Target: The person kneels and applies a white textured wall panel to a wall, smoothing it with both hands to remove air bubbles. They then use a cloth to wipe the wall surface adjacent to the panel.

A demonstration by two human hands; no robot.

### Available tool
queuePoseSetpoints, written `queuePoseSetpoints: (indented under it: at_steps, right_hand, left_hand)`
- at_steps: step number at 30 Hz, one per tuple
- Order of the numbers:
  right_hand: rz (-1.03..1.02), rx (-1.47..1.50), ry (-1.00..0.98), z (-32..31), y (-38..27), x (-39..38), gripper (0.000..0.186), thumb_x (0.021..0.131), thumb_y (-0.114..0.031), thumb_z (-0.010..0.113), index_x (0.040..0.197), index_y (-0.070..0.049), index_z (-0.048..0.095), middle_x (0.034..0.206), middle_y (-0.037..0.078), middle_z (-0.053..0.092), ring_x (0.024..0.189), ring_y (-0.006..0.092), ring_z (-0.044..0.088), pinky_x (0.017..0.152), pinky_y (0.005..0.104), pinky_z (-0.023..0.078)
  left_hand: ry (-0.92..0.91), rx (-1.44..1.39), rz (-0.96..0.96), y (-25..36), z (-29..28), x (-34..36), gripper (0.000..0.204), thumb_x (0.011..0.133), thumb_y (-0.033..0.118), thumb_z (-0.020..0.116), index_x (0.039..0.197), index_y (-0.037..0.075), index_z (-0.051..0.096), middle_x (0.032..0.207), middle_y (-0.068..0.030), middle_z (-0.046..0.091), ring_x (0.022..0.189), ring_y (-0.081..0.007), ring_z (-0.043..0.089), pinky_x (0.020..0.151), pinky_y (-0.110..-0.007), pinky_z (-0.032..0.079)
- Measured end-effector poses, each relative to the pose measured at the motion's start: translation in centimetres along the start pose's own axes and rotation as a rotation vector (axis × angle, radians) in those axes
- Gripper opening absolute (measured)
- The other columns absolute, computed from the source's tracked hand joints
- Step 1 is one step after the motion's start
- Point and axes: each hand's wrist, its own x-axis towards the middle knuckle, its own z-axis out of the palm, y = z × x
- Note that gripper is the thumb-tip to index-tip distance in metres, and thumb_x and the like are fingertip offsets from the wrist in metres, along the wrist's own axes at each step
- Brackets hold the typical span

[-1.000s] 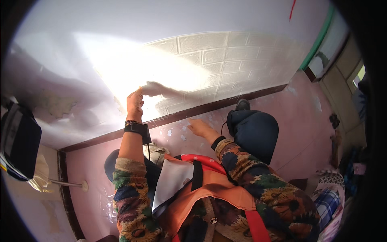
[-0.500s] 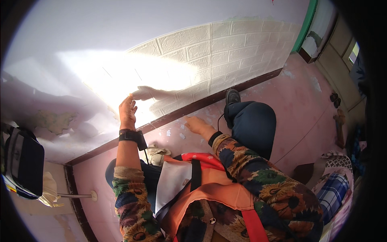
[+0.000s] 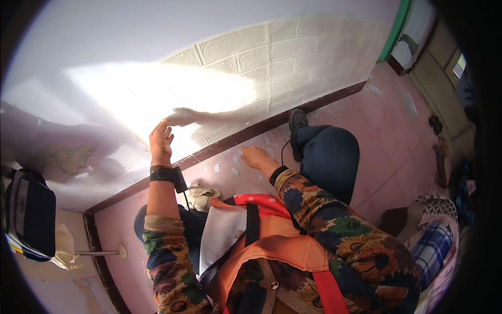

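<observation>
White brick-patterned wall panel [image 3: 293, 63] covers the lower wall in front of me, its left part washed out by bright sunlight. My left hand [image 3: 161, 142] is raised to the panel's sunlit lower left part, fingers stretched and a little apart, fingertips at or very near the surface. Its shadow falls on the panel beside it. A black band with a small box and cable [image 3: 170, 177] is on that wrist. My right hand [image 3: 256, 158] hangs low over the floor near the brown baseboard [image 3: 251, 132], its fingers curled together; whatever they may hold is hidden.
Pale flakes lie on the pink floor [image 3: 387, 141] along the baseboard. A crumpled beige cloth [image 3: 201, 198] is by my left knee. A dark bag [image 3: 32, 214] stands at the left, and a blue plaid cloth [image 3: 433, 251] at the right. My bent right leg [image 3: 329, 162] is beside my right hand.
The view has shifted slightly. My left hand stays raised at the panel and my right hand stays low, both with nearly the same pose.
</observation>
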Motion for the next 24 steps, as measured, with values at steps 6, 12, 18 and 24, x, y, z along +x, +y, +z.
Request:
queuePoseSetpoints:
  at_steps: [6, 12, 18, 24]
  right_hand:
    - [0.032, -0.023, -0.031, -0.1, 0.0, 0.0, 0.037, 0.094, -0.02, 0.054, 0.125, 0.0, 0.056, 0.104, 0.03, 0.067, 0.101, 0.0469, 0.064, 0.088, 0.053, 0.051]
    - [0.059, -0.023, -0.034, -0.3, -0.1, -0.2, 0.036, 0.095, -0.02, 0.052, 0.125, -0.001, 0.057, 0.105, 0.029, 0.067, 0.102, 0.0467, 0.064, 0.089, 0.0533, 0.051]
    - [0.091, -0.022, -0.032, -1.0, -0.6, -0.4, 0.034, 0.095, -0.019, 0.052, 0.123, -0.001, 0.058, 0.106, 0.028, 0.067, 0.102, 0.0467, 0.064, 0.089, 0.0535, 0.051]
    - [0.119, -0.011, -0.054, -2.1, -1.5, -1.0, 0.032, 0.095, -0.01, 0.049, 0.124, 0.002, 0.058, 0.115, 0.027, 0.066, 0.11, 0.0424, 0.064, 0.095, 0.051, 0.05]
  left_hand:
    - [-0.003, 0.008, -0.015, 0.1, 0.0, 0.0, 0.072, 0.093, 0.033, 0.07, 0.144, -0.008, 0.041, 0.151, -0.0285, 0.038, 0.144, -0.0459, 0.032, 0.116, -0.053, 0.028]
    - [0.008, 0.018, -0.018, -0.1, -0.1, 0.2, 0.067, 0.095, 0.031, 0.067, 0.145, -0.006, 0.042, 0.148, -0.0236, 0.043, 0.142, -0.0429, 0.035, 0.114, -0.052, 0.03]
    - [0.021, 0.016, -0.044, 0.1, 0.1, 0.1, 0.064, 0.097, 0.03, 0.064, 0.146, -0.005, 0.041, 0.148, -0.0215, 0.044, 0.142, -0.0403, 0.036, 0.114, -0.051, 0.03]
    - [-0.006, 0.079, -0.034, -0.3, -0.3, 0.4, 0.067, 0.097, 0.033, 0.063, 0.148, -0.004, 0.039, 0.151, -0.0222, 0.041, 0.143, -0.0403, 0.034, 0.116, -0.051, 0.027]
